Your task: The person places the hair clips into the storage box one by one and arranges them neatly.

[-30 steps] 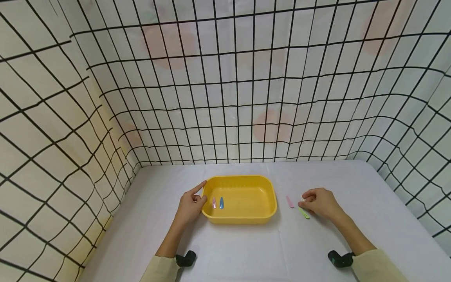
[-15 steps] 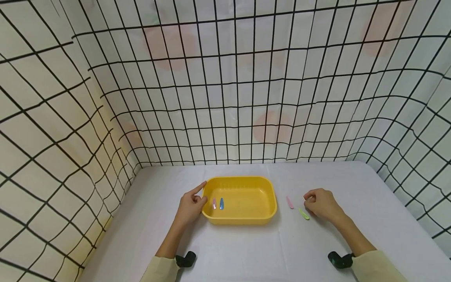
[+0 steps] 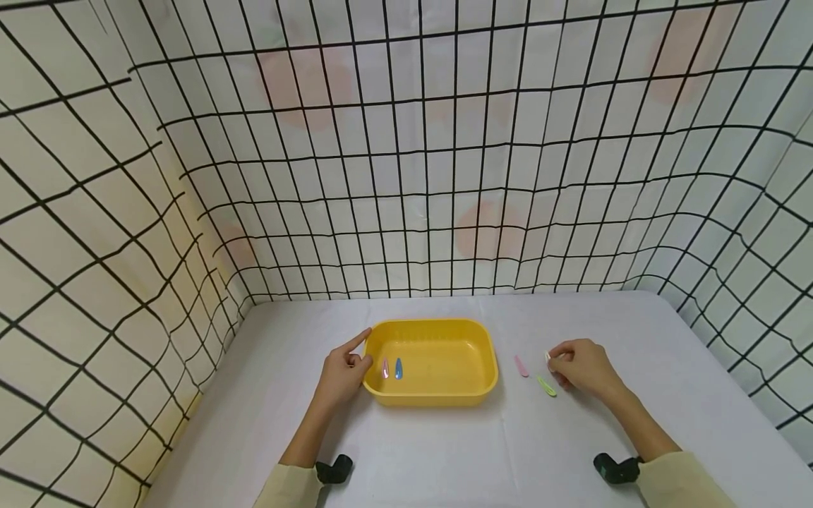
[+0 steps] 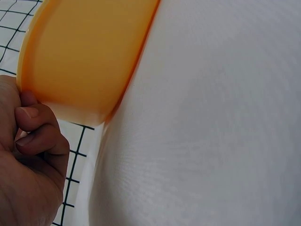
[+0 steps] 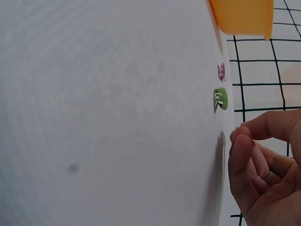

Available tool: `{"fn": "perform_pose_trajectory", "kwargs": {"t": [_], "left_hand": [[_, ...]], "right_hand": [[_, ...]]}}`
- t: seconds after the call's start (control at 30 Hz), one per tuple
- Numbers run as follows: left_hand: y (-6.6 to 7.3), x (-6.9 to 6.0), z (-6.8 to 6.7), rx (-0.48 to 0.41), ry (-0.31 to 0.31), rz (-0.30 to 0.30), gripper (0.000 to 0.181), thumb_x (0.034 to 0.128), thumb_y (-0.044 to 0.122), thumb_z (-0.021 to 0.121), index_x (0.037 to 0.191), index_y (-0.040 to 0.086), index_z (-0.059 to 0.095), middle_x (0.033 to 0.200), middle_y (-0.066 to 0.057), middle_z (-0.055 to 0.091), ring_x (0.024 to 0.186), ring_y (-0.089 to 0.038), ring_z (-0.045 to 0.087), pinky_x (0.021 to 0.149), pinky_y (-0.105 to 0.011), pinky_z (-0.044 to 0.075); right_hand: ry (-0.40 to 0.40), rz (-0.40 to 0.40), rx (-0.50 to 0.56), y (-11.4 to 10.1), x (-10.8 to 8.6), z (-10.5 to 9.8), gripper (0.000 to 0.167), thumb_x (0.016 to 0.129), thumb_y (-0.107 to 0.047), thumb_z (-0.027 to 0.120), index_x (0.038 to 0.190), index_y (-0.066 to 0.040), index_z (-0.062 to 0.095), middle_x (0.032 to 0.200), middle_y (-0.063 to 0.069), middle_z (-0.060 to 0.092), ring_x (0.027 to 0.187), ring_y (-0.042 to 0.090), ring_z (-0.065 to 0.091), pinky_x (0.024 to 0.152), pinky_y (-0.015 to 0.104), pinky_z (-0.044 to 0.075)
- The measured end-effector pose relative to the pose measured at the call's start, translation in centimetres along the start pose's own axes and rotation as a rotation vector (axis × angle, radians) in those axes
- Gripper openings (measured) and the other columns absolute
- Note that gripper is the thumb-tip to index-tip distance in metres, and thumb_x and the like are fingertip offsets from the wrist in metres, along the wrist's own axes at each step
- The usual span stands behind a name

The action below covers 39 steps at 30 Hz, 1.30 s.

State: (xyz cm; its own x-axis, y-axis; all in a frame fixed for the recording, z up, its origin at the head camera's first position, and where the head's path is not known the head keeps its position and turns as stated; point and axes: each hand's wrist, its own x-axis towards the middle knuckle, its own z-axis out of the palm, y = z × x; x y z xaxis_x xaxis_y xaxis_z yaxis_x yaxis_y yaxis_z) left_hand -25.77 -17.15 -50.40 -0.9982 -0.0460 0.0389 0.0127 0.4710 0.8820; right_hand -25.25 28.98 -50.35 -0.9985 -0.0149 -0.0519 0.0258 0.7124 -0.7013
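Note:
A yellow plastic tray [image 3: 444, 363] rests on the table, with a pink hair clip [image 3: 384, 368] and a blue hair clip [image 3: 399, 368] lying inside at its left. My left hand [image 3: 341, 372] holds the tray's left end, thumb at the rim and index finger along the corner; in the left wrist view the other fingers are curled below the rim. To the right, my right hand [image 3: 584, 367] pinches a small white hair clip [image 3: 547, 357], mostly covered by thumb and index finger. Beside that hand lie a green hair clip [image 3: 547, 386] and another pink hair clip [image 3: 521, 366].
A white cloth covers the table [image 3: 438, 451]. White walls with a black grid [image 3: 406, 176] enclose it at the back and both sides. Each wrist carries a black camera mount [image 3: 334, 469].
My right hand has drawn back slightly to the right from the green clip, and a white edge shows at its fingertips. The left hand and tray stay where they were.

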Motion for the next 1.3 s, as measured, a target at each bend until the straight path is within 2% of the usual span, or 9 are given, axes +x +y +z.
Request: {"fn": "perform_pose_trajectory", "kwargs": {"t": [0.2,0.33,0.47,0.8,1.07,1.3], "left_hand": [[0.1,-0.1,0.0,-0.005,-0.001,-0.009,0.058,0.0904,0.017,0.066,0.146,0.029,0.060,0.056,0.001,0.045,0.047,-0.014,0.038,0.046,-0.020,0.034],[0.2,-0.2,0.1,-0.010,-0.003,-0.012,0.058,0.0904,0.016,0.066,0.146,0.029,0.060,0.056,0.001,0.046,0.047,-0.014,0.038,0.046,-0.020,0.035],[0.2,-0.2,0.0,-0.003,-0.003,-0.017,0.058,0.0909,0.017,0.066,0.147,0.029,0.059,0.056,0.001,0.046,0.047,-0.014,0.039,0.046,-0.020,0.036],[-0.1,0.0,0.0,-0.003,-0.004,-0.001,0.058,0.0912,0.017,0.065,0.147,0.030,0.059,0.056,0.001,0.046,0.047,-0.015,0.040,0.046,-0.021,0.037],[-0.3,0.1,0.0,-0.001,-0.004,-0.008,0.059,0.0911,0.017,0.065,0.148,0.030,0.058,0.056,-0.001,0.046,0.047,-0.016,0.040,0.046,-0.020,0.038],[-0.3,0.1,0.1,0.007,-0.003,-0.015,0.059,0.0912,0.018,0.066,0.148,0.030,0.058,0.056,-0.001,0.047,0.047,-0.016,0.041,0.047,-0.021,0.039]], "right_hand": [[0.018,0.002,0.031,-0.5,0.0,-0.4,0.031,0.094,-0.018,0.066,0.115,0.005,0.070,0.065,0.003,0.067,0.057,0.017,0.064,0.055,0.029,0.050],[0.019,0.017,0.074,-1.2,0.1,-0.5,0.033,0.095,-0.021,0.068,0.117,0.004,0.070,0.071,0.003,0.070,0.061,0.017,0.064,0.056,0.030,0.053],[0.020,0.004,0.125,-2.1,0.2,-0.6,0.033,0.097,-0.021,0.067,0.118,0.005,0.069,0.079,0.007,0.073,0.066,0.015,0.065,0.059,0.030,0.057],[0.015,-0.023,0.222,-4.1,0.4,-0.3,0.037,0.100,-0.023,0.065,0.122,0.007,0.067,0.096,0.019,0.075,0.071,0.014,0.066,0.064,0.024,0.058],[-0.006,-0.031,0.271,-6.3,0.7,0.2,0.034,0.100,-0.024,0.066,0.117,0.004,0.069,0.097,0.021,0.074,0.070,0.015,0.065,0.065,0.024,0.058],[-0.036,-0.052,0.332,-8.7,0.7,1.0,0.032,0.100,-0.023,0.067,0.116,0.004,0.070,0.094,0.017,0.074,0.071,0.017,0.066,0.065,0.023,0.058]]}}
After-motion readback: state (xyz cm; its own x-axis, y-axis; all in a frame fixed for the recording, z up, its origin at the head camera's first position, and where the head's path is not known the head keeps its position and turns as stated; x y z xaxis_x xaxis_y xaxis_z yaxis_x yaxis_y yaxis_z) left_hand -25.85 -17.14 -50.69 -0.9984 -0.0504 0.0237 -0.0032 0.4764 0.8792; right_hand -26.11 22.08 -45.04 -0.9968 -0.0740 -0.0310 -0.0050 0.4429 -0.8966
